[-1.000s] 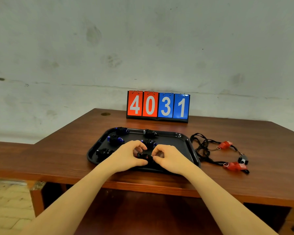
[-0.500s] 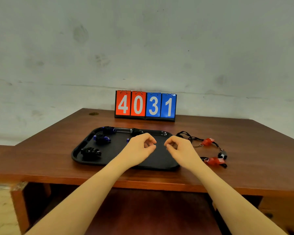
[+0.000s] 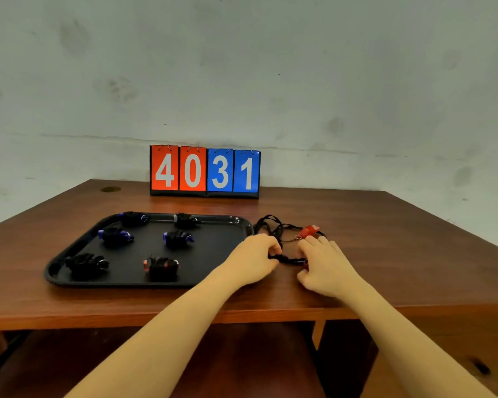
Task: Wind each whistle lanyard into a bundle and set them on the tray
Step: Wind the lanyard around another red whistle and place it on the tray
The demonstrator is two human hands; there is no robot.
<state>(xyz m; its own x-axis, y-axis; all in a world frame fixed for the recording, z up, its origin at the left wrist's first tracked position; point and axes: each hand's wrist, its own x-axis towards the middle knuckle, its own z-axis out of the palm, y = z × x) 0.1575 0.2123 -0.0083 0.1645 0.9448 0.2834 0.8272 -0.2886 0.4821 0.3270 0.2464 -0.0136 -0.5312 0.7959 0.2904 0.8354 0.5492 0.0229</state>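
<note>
Both hands have left the tray (image 3: 69, 254) since 0.5 s ago: left hand (image 3: 252, 261) pinches the loose black lanyard (image 3: 273, 228) beside it; right hand (image 3: 324, 264), fingers curled, covers a red whistle (image 3: 308, 230).

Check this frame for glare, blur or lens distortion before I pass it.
Head view: even, soft light; a bright glare streak on the tray far rim; wide-angle bowing curves the table edges; mild softness overall, so the wound bundles lack fine detail, yet the scoreboard digits read clearly.
</note>
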